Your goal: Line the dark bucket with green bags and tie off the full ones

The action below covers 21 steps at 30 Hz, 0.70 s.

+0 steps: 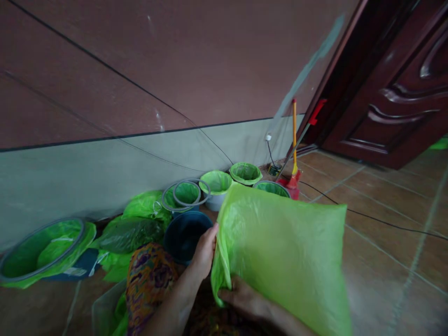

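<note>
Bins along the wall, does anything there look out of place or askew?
Yes. The dark blue bin has no liner, unlike the green-lined ones. Two grey rings lie askew, overlapping, on the bin behind it. Crumpled green bags sit heaped on the floor beside them. The left hand and right hand grip a green bag.

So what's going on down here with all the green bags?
A person holds a light green plastic bag in both hands: the left hand grips its upper edge, the right hand its lower corner. Just beyond the left hand stands a dark blue bucket with no liner. Along the wall, several small bins have green liners.
</note>
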Available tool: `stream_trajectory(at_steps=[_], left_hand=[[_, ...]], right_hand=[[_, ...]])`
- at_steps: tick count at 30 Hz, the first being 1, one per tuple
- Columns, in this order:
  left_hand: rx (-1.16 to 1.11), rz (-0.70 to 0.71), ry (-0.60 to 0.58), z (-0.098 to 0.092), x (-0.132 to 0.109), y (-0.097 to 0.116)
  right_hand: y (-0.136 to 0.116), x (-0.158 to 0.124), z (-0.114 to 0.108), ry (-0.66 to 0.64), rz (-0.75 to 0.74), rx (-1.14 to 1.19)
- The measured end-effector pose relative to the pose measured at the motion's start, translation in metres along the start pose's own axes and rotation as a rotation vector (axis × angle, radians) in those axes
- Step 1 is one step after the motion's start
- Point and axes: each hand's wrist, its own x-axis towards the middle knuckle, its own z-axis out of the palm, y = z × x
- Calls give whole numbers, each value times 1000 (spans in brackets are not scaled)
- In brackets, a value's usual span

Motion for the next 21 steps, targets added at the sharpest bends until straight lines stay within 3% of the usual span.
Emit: stream_trajectory(at_steps=[4, 8, 11, 13, 15, 17, 21], left_hand=[[201, 121, 90, -2, 6, -3], [311, 153, 201, -9, 17, -13], [369, 179, 216, -15, 22, -20], [393, 196, 205, -18, 22, -21], [403, 206, 202, -22, 21, -19], [396, 201, 213, -29, 16, -13], [380, 136, 250, -48, 4, 2]], right_hand=[[-10, -7, 2, 38, -19, -89], [-50, -58, -14, 38, -150, -259], [-86, -97, -46, 246, -285, -196], [-95, -102, -75, 469, -422, -215], [-84, -87, -105, 603, -456, -346], [-55, -60, -129, 692, -395, -456], [12, -11, -150, 675, -330, -386]])
